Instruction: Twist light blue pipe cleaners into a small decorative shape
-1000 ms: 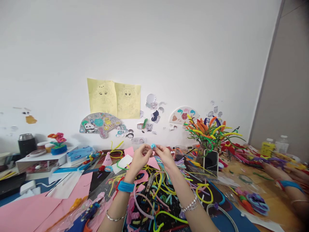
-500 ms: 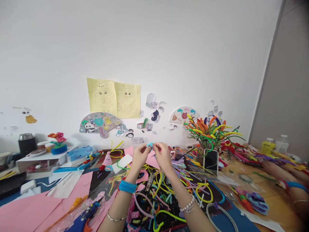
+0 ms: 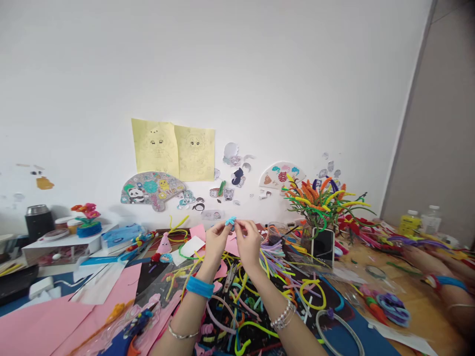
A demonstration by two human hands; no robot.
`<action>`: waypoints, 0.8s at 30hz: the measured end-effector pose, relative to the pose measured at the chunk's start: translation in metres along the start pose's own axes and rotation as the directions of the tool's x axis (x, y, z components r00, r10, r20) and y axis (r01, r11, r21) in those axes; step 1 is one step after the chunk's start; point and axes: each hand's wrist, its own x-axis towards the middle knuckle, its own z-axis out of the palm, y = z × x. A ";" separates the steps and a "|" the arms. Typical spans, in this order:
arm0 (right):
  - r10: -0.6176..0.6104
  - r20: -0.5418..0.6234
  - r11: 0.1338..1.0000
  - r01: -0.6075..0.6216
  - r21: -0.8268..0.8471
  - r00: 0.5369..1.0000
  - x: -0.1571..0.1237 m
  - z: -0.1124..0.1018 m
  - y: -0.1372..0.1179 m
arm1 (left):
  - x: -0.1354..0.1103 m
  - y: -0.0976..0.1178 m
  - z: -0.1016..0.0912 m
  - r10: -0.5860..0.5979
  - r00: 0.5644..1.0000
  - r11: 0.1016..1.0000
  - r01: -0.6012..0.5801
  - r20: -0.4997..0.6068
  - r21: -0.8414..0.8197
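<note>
Between my fingertips, raised above the table's far side, is a small light-blue looped piece of fuzzy pipe cleaner [image 3: 230, 221]. My left hand [image 3: 215, 241] pinches it from the left, thumb and fingers closed. From the other side my right hand [image 3: 248, 242] has its fingers closed at the piece's right edge. The exact fingertip contact is too small to make out. Under my forearms spreads a tangle of coloured pipe cleaners [image 3: 245, 330], with a pair of scissors [image 3: 230, 275] lying among them.
A phone [image 3: 322, 247] leans before a vase of pipe-cleaner flowers [image 3: 315, 202]. Pink sheets [image 3: 40, 324] cover the left side, with a black thermos [image 3: 39, 222] behind. At right are a grey ring [image 3: 339, 333], bottles [image 3: 410, 223] and another person's arm [image 3: 434, 277].
The light-blue piece has turned slightly and shows more of its loops. Both hands stay close together, with my right wrist shifted slightly left and down. The view has moved a little.
</note>
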 end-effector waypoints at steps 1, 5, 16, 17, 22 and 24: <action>-0.038 0.005 0.999 0.038 -0.017 0.999 -0.001 0.000 -0.002 | -0.001 0.000 0.001 0.017 1.000 1.000 -0.017 -0.013 0.002; -0.130 0.066 0.988 0.135 -0.072 0.989 0.000 0.001 -0.005 | -0.002 -0.001 -0.001 0.069 0.997 0.998 -0.068 -0.029 0.016; 0.174 0.147 0.975 -0.191 0.110 0.974 0.013 -0.005 -0.003 | 0.006 0.002 -0.012 0.037 0.995 0.999 -0.041 0.087 0.036; 0.209 0.179 0.962 -0.235 0.139 0.961 0.014 -0.005 -0.002 | 0.007 0.001 -0.012 0.021 0.997 0.999 -0.024 0.081 0.031; 0.338 0.360 0.839 -0.451 0.303 0.870 0.017 -0.005 0.001 | 0.008 0.002 -0.016 -0.060 0.995 0.998 0.058 0.083 0.017; 0.367 0.382 0.782 -0.503 0.367 0.848 0.018 -0.006 -0.001 | 0.008 0.004 -0.018 -0.079 0.990 0.997 0.076 0.118 0.030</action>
